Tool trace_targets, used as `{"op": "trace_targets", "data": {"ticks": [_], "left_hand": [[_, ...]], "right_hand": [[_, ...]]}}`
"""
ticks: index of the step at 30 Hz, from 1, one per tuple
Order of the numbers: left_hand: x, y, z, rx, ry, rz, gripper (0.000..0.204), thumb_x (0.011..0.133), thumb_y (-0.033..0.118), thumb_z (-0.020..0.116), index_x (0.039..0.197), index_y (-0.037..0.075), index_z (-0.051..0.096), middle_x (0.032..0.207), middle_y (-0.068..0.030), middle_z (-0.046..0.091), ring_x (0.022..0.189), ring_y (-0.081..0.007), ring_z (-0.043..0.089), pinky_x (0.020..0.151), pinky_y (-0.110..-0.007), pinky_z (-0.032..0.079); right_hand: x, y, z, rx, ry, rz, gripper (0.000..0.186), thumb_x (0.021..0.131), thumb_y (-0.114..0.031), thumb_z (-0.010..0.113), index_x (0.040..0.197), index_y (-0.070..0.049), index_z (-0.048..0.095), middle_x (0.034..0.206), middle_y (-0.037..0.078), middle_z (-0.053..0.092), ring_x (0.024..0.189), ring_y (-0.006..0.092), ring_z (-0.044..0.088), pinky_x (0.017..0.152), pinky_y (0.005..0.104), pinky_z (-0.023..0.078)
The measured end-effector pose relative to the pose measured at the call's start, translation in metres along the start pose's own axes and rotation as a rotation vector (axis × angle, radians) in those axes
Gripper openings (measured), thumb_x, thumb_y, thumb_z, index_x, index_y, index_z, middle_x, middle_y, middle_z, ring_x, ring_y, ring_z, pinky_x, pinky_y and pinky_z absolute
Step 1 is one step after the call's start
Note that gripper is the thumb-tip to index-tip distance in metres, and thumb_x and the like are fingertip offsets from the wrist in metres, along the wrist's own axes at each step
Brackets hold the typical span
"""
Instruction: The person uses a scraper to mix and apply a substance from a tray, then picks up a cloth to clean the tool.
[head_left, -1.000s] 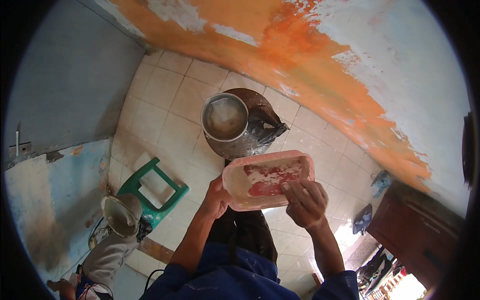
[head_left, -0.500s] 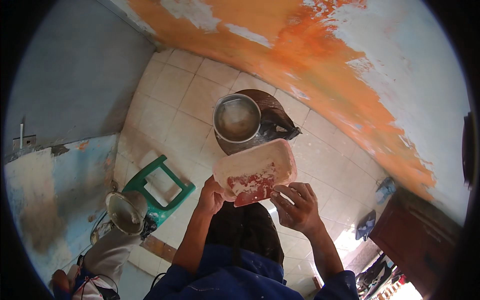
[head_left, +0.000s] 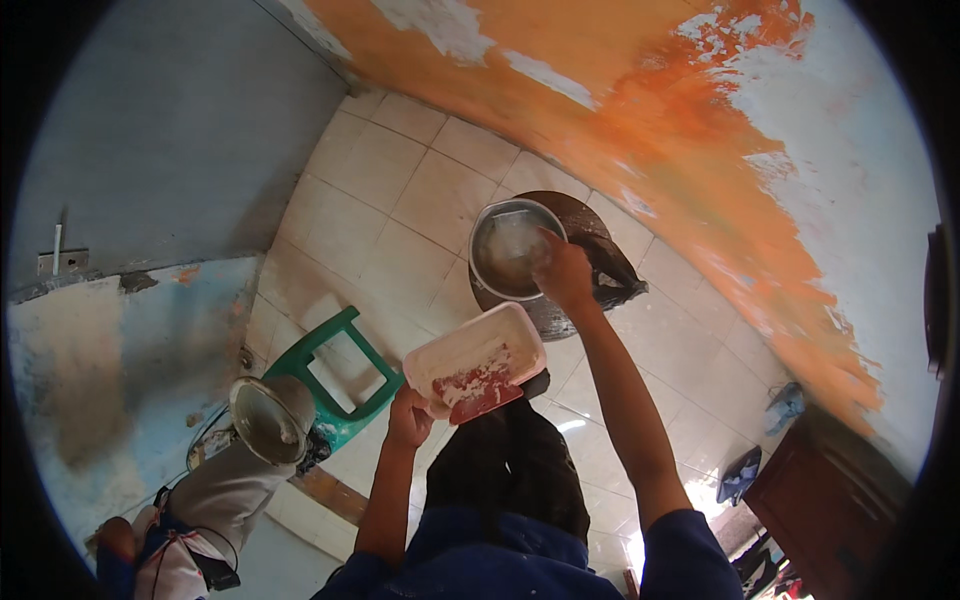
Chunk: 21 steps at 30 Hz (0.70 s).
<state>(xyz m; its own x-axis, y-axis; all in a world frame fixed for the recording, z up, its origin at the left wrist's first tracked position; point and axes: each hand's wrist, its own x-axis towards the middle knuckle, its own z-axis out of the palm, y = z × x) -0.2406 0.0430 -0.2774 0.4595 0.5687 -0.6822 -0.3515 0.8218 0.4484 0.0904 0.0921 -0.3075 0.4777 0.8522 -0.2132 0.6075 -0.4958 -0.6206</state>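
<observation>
My left hand (head_left: 408, 418) grips the near left corner of a shallow pinkish plastic tray (head_left: 432, 358), coated inside with pale paste. A flat red scraper (head_left: 490, 403), smeared with the same paste, lies across the tray's near side and juts past its rim. My right arm stretches forward, and my right hand (head_left: 562, 268) is at the right side of a round metal pot (head_left: 474, 262). Its fingers dip inside, blurred and partly hidden, so what they hold cannot be made out. Cloudy water (head_left: 503, 262) fills the pot, with a pale blocky patch showing near its far side.
Beneath the pot is a dark brown round stand (head_left: 565, 320) with black plastic (head_left: 615, 280) at its right. Left stands a green plastic stool (head_left: 345, 415), a dirty bucket (head_left: 268, 418) beside it. An orange-and-white patchy wall (head_left: 690, 150) rises beyond; a brown cabinet (head_left: 830, 490) is right.
My right hand has left the tray and scraper and reached forward into the pot. The tray, in my left hand, has shifted slightly left and nearer. The whole view has also shifted a little.
</observation>
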Motion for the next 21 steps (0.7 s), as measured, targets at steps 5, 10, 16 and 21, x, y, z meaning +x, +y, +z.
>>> {"op": "trace_targets", "data": {"ticks": [5, 10, 16, 21], "left_hand": [[0.004, 0.004, -0.016, 0.017, 0.023, 0.004, 0.068, 0.070, 0.012, 0.052, 0.135, -0.003, 0.040, 0.128, -0.0161, 0.053, 0.119, -0.0299, 0.054, 0.102, -0.042, 0.045], [0.012, -0.002, -0.020, -0.044, 0.050, -0.001, 0.067, 0.070, 0.012, 0.053, 0.134, -0.002, 0.042, 0.126, -0.0157, 0.055, 0.116, -0.0303, 0.055, 0.100, -0.042, 0.047], [0.023, -0.012, -0.017, -0.073, 0.065, -0.015, 0.065, 0.068, 0.010, 0.052, 0.132, -0.001, 0.044, 0.123, -0.0147, 0.056, 0.116, -0.0309, 0.056, 0.098, -0.042, 0.048], [0.029, -0.010, -0.008, -0.074, 0.073, -0.016, 0.065, 0.068, 0.009, 0.052, 0.132, 0.000, 0.045, 0.123, -0.0145, 0.056, 0.115, -0.0298, 0.056, 0.097, -0.042, 0.048]], "right_hand": [[0.055, 0.001, 0.052, -0.246, -0.227, -0.005, 0.055, 0.084, -0.026, 0.062, 0.135, -0.014, 0.047, 0.084, 0.021, 0.067, 0.081, 0.0396, 0.066, 0.072, 0.0494, 0.053], [0.071, 0.027, 0.066, -0.281, -0.267, 0.012, 0.050, 0.083, -0.022, 0.065, 0.129, -0.009, 0.051, 0.090, 0.025, 0.066, 0.086, 0.0400, 0.065, 0.076, 0.0506, 0.053], [0.034, 0.050, 0.070, -0.173, -0.196, -0.186, 0.037, 0.078, -0.013, 0.066, 0.112, -0.001, 0.061, 0.093, 0.023, 0.065, 0.084, 0.0417, 0.063, 0.075, 0.0485, 0.052], [0.001, 0.050, 0.052, -0.021, -0.144, -0.284, 0.042, 0.071, -0.001, 0.064, 0.113, -0.003, 0.060, 0.098, 0.017, 0.062, 0.091, 0.0377, 0.063, 0.079, 0.0455, 0.052]]}}
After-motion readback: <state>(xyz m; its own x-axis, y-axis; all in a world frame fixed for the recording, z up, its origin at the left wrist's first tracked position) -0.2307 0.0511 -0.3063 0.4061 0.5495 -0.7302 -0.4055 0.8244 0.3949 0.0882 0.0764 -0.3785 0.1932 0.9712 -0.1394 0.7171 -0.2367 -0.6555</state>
